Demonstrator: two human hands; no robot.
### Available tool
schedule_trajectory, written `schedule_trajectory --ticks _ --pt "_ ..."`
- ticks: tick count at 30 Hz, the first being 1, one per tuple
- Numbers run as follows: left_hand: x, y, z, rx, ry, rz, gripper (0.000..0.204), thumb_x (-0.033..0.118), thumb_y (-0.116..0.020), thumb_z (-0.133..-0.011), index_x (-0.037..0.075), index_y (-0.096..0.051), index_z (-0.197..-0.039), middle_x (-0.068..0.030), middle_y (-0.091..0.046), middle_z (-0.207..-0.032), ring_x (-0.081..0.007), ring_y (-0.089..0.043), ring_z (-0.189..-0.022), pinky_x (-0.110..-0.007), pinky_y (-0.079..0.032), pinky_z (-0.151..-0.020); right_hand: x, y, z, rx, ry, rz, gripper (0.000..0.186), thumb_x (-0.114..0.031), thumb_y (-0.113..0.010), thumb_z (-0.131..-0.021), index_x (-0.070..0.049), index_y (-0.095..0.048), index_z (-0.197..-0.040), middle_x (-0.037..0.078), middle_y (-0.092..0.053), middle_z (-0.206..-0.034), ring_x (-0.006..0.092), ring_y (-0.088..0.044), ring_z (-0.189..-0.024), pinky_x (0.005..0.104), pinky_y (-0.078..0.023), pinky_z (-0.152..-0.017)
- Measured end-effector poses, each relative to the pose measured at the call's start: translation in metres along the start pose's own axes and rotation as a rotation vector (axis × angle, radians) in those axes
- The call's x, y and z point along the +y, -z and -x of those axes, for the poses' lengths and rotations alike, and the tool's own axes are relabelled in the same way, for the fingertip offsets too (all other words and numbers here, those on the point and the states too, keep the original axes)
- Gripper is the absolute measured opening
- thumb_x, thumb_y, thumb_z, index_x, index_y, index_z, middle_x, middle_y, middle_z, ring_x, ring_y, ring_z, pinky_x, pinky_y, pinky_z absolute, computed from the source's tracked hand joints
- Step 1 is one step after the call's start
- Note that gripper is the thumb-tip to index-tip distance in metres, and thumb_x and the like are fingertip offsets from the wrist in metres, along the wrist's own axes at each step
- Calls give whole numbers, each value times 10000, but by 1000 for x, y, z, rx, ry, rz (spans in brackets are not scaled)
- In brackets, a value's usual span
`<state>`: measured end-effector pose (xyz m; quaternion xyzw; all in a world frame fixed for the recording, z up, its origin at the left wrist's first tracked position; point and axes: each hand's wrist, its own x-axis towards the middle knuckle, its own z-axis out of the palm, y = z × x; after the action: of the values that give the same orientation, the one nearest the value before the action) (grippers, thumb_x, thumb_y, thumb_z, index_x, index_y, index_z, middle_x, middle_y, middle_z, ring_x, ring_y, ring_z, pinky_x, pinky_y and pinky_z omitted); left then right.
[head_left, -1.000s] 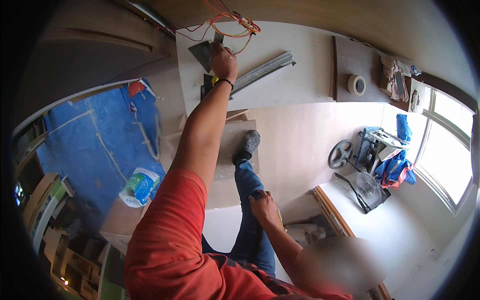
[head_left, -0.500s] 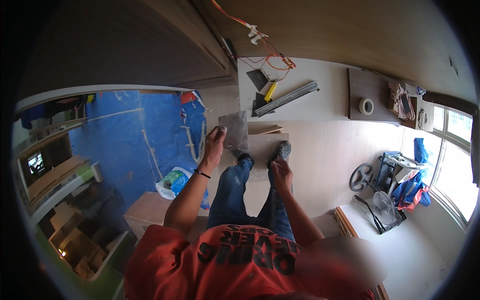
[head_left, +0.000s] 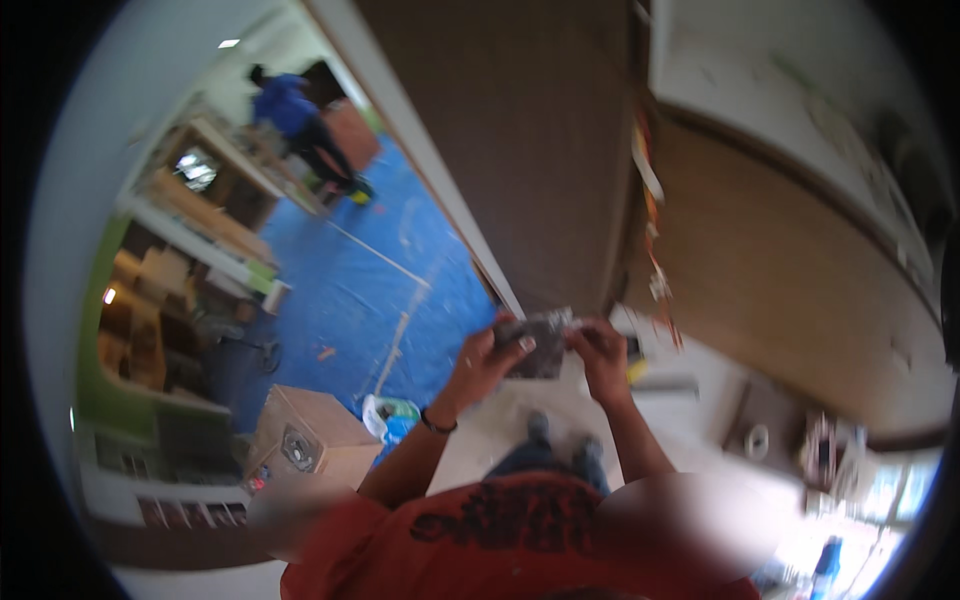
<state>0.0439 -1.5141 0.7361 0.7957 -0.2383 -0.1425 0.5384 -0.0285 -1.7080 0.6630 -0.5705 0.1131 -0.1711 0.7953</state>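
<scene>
Both my hands are raised at waist height around a grey, rectangular flat plate [head_left: 540, 355], slightly blurred. My left hand [head_left: 478, 368] grips its left side with the thumb on the near face. My right hand [head_left: 605, 365] pinches at its upper right edge. Behind my right hand, a pale board carries a yellow-handled tool [head_left: 636, 371], partly hidden, and a blurred metal strip [head_left: 670, 385]. Below my hands, my feet stand on a pale surface.
A blue floor sheet [head_left: 330, 290] lies at left, with a cardboard box [head_left: 345, 450] near me. A person [head_left: 290, 110] in blue stands beyond. A dark panel [head_left: 500, 150] rises ahead; orange wires [head_left: 652, 220] dangle beside it. A window [head_left: 890, 490] is at lower right.
My left hand has lifted the plate from the board, and my right hand has come up from my leg onto it. The view has swung left, bringing the other person into sight.
</scene>
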Motion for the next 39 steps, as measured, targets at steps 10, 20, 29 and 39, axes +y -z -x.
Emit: schedule_trajectory --ticks 10,20,29,39 --pt "254 140 111 748 -494 -461 287 238 -761 -943 16 -715 -1118 -93 -722 -892 -148 -657 -817 -306 -529 -757 -274 -206 -13 -622 862 -250 137 -53 -741 -944 24 -729 -1057 63 -714 -960 105 -634 -829 278 -522 -760" --pt "518 179 230 1333 -1275 -1211 298 299 -762 -934 18 -724 -1027 -75 -703 -762 -101 -640 -722 -281 -516 -695 -539 -315 76 -624 1308 -519 478 -444 -830 -857 15 -758 -971 78 -694 -747 108 -612 -705 264 -482 -634" --pt "599 139 279 1132 -1300 -1347 231 181 -687 -995 -17 -708 -1112 -59 -742 -865 -92 -637 -689 -246 -498 -605 -604 -304 140 -599 1317 -869 468 -369 -787 -935 15 -674 -693 -34 -525 -538 41 -394 -520 249 -291 -482" --pt "605 122 267 1132 -1438 -1359 197 151 -698 -986 -44 -722 -1003 -39 -722 -815 -61 -604 -675 -229 -485 -594 -609 -286 147 -413 1310 -733 478 -394 -797 -916 41 -697 -744 33 -584 -561 86 -457 -523 284 -354 -488"
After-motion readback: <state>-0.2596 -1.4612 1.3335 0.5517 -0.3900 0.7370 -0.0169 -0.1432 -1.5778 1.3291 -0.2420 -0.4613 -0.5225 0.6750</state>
